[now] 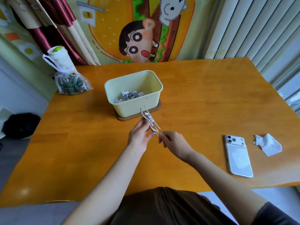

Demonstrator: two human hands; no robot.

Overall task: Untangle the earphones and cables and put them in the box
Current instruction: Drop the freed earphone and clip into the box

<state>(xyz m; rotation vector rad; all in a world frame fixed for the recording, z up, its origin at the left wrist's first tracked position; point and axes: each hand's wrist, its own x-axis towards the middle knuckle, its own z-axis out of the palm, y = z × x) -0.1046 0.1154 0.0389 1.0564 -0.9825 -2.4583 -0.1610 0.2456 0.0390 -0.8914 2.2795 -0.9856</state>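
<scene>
Pinching the thin white tangled cable (pixel 152 123), left grip (pixel 139 135) and right grip (pixel 173 143) held it above the orange wooden counter (pixel 211 95), near the pale yellow plastic box (pixel 134 108); light, limp, probably best taken by its ends.

Bare table (pixel 203 98) lies open right of the box (pixel 126 109); phone (pixel 238 157) and bag (pixel 71 85) sit toward the sides.

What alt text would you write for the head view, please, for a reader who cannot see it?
The left hand and right hand pinch a tangled white cable above a wooden table, in front of a pale yellow box holding small grey items. A phone and crumpled paper lie to the right.
</scene>
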